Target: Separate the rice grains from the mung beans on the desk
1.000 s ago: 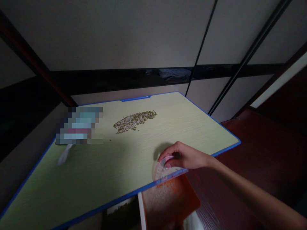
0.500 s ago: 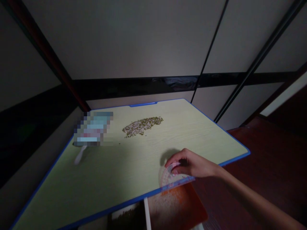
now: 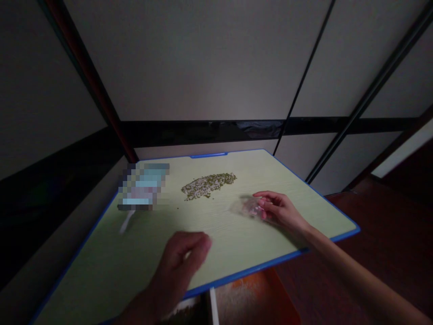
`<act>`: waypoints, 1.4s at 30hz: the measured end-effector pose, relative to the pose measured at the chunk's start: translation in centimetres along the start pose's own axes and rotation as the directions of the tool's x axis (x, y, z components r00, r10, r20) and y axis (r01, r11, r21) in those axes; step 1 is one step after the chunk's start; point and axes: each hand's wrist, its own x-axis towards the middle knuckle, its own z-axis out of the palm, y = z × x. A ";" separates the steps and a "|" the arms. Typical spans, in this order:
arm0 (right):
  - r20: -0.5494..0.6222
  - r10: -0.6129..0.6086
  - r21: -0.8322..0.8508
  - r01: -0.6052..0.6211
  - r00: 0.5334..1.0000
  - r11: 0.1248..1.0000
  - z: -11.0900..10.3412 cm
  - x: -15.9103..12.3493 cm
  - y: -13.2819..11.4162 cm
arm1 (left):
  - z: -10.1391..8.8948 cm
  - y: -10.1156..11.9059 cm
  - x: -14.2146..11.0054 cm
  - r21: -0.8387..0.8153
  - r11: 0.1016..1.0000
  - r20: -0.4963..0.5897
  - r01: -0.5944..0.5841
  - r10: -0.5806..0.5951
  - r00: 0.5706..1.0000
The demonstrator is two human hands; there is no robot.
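Note:
My right hand [image 3: 279,210] grips a clear plastic protractor [image 3: 248,206] between thumb and fingers, slightly blurred, over the right part of the pale yellow-green table [image 3: 297,189]. Its thin edge is hard to make out. To the left of the hand, a spread of small green beans mixed with pale grains [image 3: 208,186] lies on the tabletop. My left hand [image 3: 184,255] is over the table's front part with its fingers curled in and the thumb against them; nothing shows in it.
A white spoon-like handle [image 3: 126,222] pokes out from under a pixelated flat item [image 3: 145,187] at the left. Below the front edge are an orange tray [image 3: 280,293] with pale grains and a white-walled container [image 3: 214,307] with dark contents. Cabinet doors [image 3: 203,67] stand behind.
My right hand has lifted the protractor away from the table's front edge and moved it inward, toward the grain pile. My left hand has come into view from below.

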 end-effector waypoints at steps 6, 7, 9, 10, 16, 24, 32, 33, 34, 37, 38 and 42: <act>-0.128 0.053 0.113 -0.038 0.990 0.993 -1.5 2.9 -0.6 | -4.7 -3.3 7.1 0.032 0.999 -0.314 0.037 -0.026 0.949; -0.134 0.051 0.115 -0.036 0.990 0.993 -1.6 3.4 -0.8 | -5.1 -3.9 7.6 0.018 0.998 -0.355 0.063 -0.052 0.933; -0.143 0.040 0.113 -0.024 0.989 0.993 -1.4 4.3 -1.1 | -5.4 -5.0 8.1 0.009 0.996 -0.410 0.089 -0.078 0.909; -0.146 0.026 0.106 -0.010 0.989 0.994 -1.1 4.7 -1.2 | -5.4 -5.4 8.3 0.000 0.996 -0.419 0.090 -0.082 0.904; -0.038 -0.073 -0.035 0.072 0.997 0.997 4.8 5.3 -1.3 | -4.5 -6.3 9.0 -0.032 0.999 -0.421 -0.018 0.003 0.907; 0.165 -0.127 -0.171 0.156 0.978 0.973 16.2 5.2 0.8 | -4.0 -5.6 9.6 -0.087 0.990 -0.472 -0.113 0.059 0.880; 0.086 -0.222 -0.434 0.237 0.971 0.869 15.2 5.9 0.4 | -3.3 -6.5 10.3 -0.066 0.995 -0.415 -0.069 0.036 0.909; 0.063 -0.219 -0.445 0.223 0.974 0.867 14.6 5.8 0.4 | -3.3 -6.6 10.4 -0.061 0.996 -0.405 -0.060 0.031 0.914; 0.041 -0.213 -0.446 0.209 0.976 0.870 13.9 5.8 0.5 | -3.3 -6.7 10.4 -0.058 0.997 -0.396 -0.051 0.024 0.918; 0.007 -0.168 -0.392 0.158 0.986 0.906 12.4 5.6 0.7 | -3.2 -7.1 10.5 -0.085 0.996 -0.378 -0.005 -0.028 0.925; 0.004 -0.154 -0.347 0.146 0.988 0.926 12.0 5.6 0.7 | -3.2 -7.2 10.6 -0.099 0.995 -0.373 0.010 -0.047 0.927; 0.023 -0.161 -0.130 0.163 0.987 0.978 10.1 6.4 -0.4 | -3.4 -8.0 11.2 -0.113 0.992 -0.379 0.057 -0.096 0.920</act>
